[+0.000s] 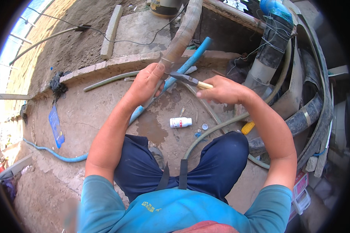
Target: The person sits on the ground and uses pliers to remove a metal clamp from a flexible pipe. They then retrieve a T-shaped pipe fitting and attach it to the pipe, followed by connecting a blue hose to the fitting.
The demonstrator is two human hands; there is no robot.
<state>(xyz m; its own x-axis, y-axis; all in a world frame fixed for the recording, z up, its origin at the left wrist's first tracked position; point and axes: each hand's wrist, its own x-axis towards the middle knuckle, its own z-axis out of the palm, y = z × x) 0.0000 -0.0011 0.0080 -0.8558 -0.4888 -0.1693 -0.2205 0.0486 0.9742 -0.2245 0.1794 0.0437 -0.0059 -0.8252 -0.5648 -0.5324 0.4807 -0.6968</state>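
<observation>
My left hand (149,81) is closed round the lower end of a translucent brownish hose (182,33), near a clamp or tie (166,63) and a narrower length of pipe below it. My right hand (216,89) grips pliers (184,78) with yellowish handles; their dark jaws point left at the hose joint, close by my left thumb. Whether the jaws touch the joint I cannot tell. A blue pipe (198,52) runs diagonally behind both hands.
A white bottle (181,122), loose cap (205,126) and curved pale hose (198,141) lie on the concrete floor between my knees. A low ledge (97,69) runs behind. Large black pipes (270,50), a yellow object (248,127) and a blue plastic piece (56,126) lie around.
</observation>
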